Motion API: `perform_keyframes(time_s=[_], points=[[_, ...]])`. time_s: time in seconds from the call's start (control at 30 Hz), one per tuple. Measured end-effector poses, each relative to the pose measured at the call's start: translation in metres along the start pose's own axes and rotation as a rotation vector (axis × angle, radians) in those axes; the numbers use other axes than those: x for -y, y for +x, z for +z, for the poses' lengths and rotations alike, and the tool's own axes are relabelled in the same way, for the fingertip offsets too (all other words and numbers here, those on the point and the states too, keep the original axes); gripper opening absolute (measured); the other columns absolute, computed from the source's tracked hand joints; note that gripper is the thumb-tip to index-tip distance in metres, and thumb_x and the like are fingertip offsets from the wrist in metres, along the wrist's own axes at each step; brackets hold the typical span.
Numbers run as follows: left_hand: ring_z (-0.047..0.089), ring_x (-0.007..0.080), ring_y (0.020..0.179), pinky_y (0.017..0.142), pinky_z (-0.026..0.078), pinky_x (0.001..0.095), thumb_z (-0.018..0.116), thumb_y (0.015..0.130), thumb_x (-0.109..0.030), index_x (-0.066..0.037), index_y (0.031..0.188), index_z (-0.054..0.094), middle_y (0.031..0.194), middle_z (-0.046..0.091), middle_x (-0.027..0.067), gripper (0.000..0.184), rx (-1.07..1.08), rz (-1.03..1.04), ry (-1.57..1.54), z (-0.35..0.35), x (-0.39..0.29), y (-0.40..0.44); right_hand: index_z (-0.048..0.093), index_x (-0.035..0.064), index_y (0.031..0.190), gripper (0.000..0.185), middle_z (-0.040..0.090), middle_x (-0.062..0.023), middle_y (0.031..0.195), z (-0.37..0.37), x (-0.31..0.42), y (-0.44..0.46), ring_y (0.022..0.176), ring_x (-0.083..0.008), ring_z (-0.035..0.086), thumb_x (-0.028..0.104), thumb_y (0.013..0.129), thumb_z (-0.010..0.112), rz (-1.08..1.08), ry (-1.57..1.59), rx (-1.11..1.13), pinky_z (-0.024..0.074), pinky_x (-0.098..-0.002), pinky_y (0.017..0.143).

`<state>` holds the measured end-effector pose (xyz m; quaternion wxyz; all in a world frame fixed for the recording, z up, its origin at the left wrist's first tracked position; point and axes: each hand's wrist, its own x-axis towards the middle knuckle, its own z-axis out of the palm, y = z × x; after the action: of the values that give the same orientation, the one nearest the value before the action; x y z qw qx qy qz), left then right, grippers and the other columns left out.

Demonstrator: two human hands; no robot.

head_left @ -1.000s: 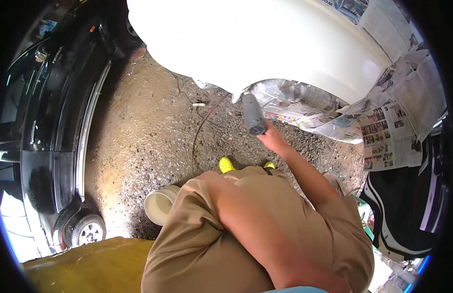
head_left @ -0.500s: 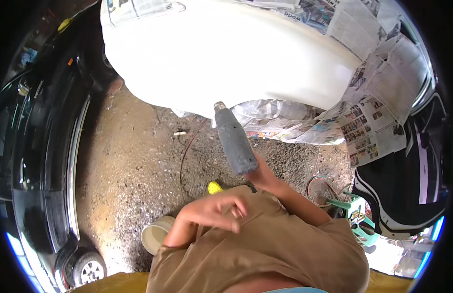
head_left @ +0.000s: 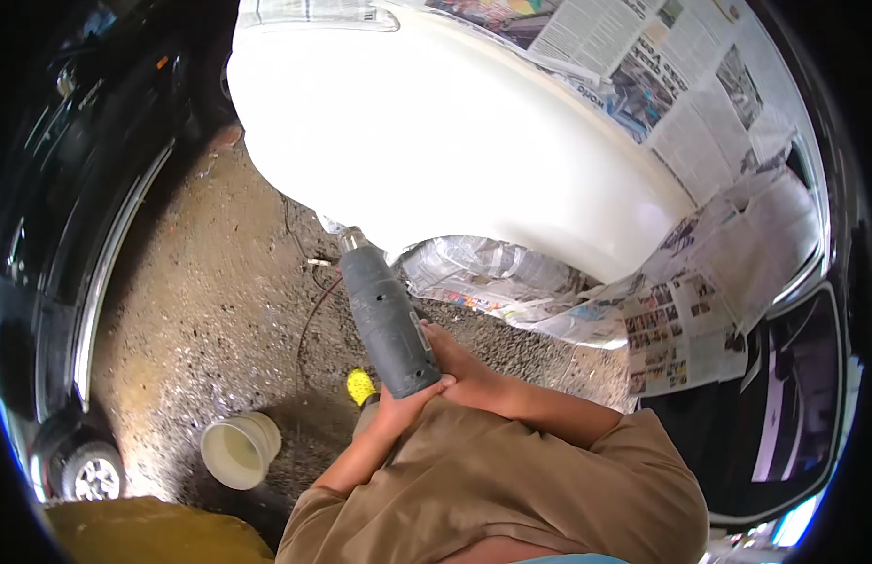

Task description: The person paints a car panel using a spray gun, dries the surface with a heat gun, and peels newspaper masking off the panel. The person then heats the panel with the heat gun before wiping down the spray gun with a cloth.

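Both hands are together at the back end of a grey heat gun (head_left: pixel 387 324), kinda right in front of the lap. The right hand (head_left: pixel 464 371) is closed around it from the right side, though most of the grip is tucked behind the body of the thing. The left hand (head_left: pixel 405 407) is up against the rear end from below, fingertips right by the right hand. Honestly can't tell if the left one is really gripping or just steadying, since the fingers are mostly hidden.

The gun points away from the hands and a bit to the left, with the metal nozzle (head_left: pixel 351 241) over by the edge of a big white car panel (head_left: pixel 436 132). Can't tell if they touch.

Ahead and to the right of the hands there's newspaper (head_left: pixel 511 273) under the panel's curved edge, plus more newspaper sheets (head_left: pixel 680 122) further up on the far side. Just left of the hands a yellow shoe (head_left: pixel 361 386) pokes out, and further left and nearer the wearer there's a pale bucket (head_left: pixel 267 434) on the rough ground (head_left: pixel 201 329). A thin reddish hose (head_left: pixel 309 324) runs along it, ahead-left of the hands. Way off left is a black vehicle (head_left: pixel 41 263).
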<state>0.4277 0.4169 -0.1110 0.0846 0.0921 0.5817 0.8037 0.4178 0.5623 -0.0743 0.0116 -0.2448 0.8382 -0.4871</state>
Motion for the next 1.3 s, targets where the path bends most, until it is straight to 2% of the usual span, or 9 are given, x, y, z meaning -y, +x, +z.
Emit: perform_keyframes(time_s=[0.03, 0.23, 0.27, 0.4, 0.43, 0.7, 0.83, 1.1, 1.3], points=[[0.047, 0.0209, 0.128, 0.107, 0.039, 0.0371, 0.080, 0.074, -0.005, -0.003, 0.141, 0.043, 0.141, 0.048, 0.0105, 0.076, 0.020, -0.247, -0.143, 0.004, -0.008, -0.006, 0.029, 0.0026, 0.148, 0.078, 0.046, -0.0218, 0.135, -0.011, 0.011, 0.005, 0.123, -0.0396, 0.046, 0.015, 0.081, 0.068, -0.040, -0.054, 0.026, 0.0384, -0.0458, 0.104], [0.058, 0.0188, 0.108, 0.094, 0.047, 0.0353, 0.064, 0.088, -0.007, -0.004, 0.120, 0.059, 0.115, 0.062, 0.0077, 0.032, -0.085, 0.008, 0.135, 0.002, 0.058, -0.006, 0.052, -0.0035, 0.130, 0.046, 0.057, -0.0201, 0.126, -0.135, 0.016, 0.046, 0.116, -0.0342, 0.056, 0.013, 0.088, 0.057, 0.232, -0.478, 0.531, 0.0461, -0.0444, 0.098], [0.058, 0.0182, 0.106, 0.092, 0.047, 0.0341, 0.062, 0.089, -0.008, -0.005, 0.119, 0.060, 0.114, 0.062, 0.0078, 0.030, -0.088, 0.024, 0.194, -0.002, 0.091, -0.014, 0.059, -0.0015, 0.118, 0.029, 0.062, -0.0189, 0.117, -0.169, -0.018, 0.055, 0.111, -0.0314, 0.059, 0.010, 0.093, 0.052, -0.131, -0.739, 0.335, 0.0476, -0.0407, 0.095], [0.059, 0.0249, 0.108, 0.094, 0.047, 0.0380, 0.062, 0.088, -0.016, -0.006, 0.121, 0.061, 0.115, 0.063, 0.0108, 0.034, -0.202, -0.155, 0.075, 0.002, 0.148, -0.026, 0.067, 0.0007, 0.104, 0.028, 0.069, -0.0152, 0.102, -0.257, 0.024, 0.192, 0.092, -0.0311, 0.066, 0.025, 0.098, 0.055, -0.050, -0.962, -0.133, 0.0517, -0.0374, 0.084], [0.059, 0.0262, 0.110, 0.095, 0.047, 0.0391, 0.061, 0.089, -0.018, -0.006, 0.125, 0.059, 0.118, 0.062, 0.0118, 0.037, -0.219, -0.225, -0.104, 0.006, 0.144, -0.027, 0.066, 0.0007, 0.109, 0.025, 0.069, -0.0104, 0.091, -0.260, 0.039, 0.227, 0.083, -0.0199, 0.064, 0.019, 0.097, 0.055, -0.097, -1.174, -0.114, 0.0498, -0.0300, 0.078], [0.064, 0.0255, 0.107, 0.094, 0.054, 0.0389, 0.036, 0.105, -0.024, 0.000, 0.134, 0.050, 0.123, 0.062, 0.0147, 0.040, -0.304, -0.403, -0.654, 0.005, 0.158, -0.067, 0.072, -0.0010, 0.086, 0.021, 0.069, -0.0248, 0.091, -0.259, 0.022, 0.430, 0.088, -0.0398, 0.066, 0.015, 0.077, 0.062, -0.208, -1.570, 0.041, 0.0504, -0.0464, 0.079], [0.060, 0.0253, 0.112, 0.098, 0.051, 0.0376, 0.050, 0.099, -0.018, -0.001, 0.136, 0.047, 0.127, 0.058, 0.0133, 0.041, -0.366, -0.502, -1.113, -0.004, 0.175, -0.098, 0.071, -0.0039, 0.084, 0.020, 0.069, -0.0256, 0.089, -0.266, -0.005, 0.481, 0.088, -0.0399, 0.067, 0.011, 0.076, 0.061, -0.192, -1.831, 0.137, 0.0516, -0.0464, 0.080], [0.057, 0.0255, 0.114, 0.100, 0.048, 0.0358, 0.062, 0.093, -0.011, -0.002, 0.135, 0.048, 0.128, 0.057, 0.0127, 0.045, -0.483, -0.377, -0.404, -0.023, 0.188, -0.114, 0.073, -0.0019, 0.084, 0.021, 0.069, -0.0246, 0.091, -0.265, -0.022, 0.514, 0.089, -0.0374, 0.069, 0.012, 0.078, 0.059, 0.004, -2.102, 0.234, 0.0539, -0.0443, 0.081], [0.058, 0.0243, 0.109, 0.095, 0.048, 0.0339, 0.071, 0.088, -0.014, -0.004, 0.129, 0.055, 0.119, 0.062, 0.0117, 0.044, -0.620, -0.381, -0.642, -0.025, 0.178, -0.111, 0.073, -0.0003, 0.089, 0.023, 0.070, -0.0236, 0.097, -0.253, -0.026, 0.510, 0.092, -0.0369, 0.068, 0.013, 0.080, 0.058, 0.001, -2.021, 0.110, 0.0541, -0.0442, 0.082]])
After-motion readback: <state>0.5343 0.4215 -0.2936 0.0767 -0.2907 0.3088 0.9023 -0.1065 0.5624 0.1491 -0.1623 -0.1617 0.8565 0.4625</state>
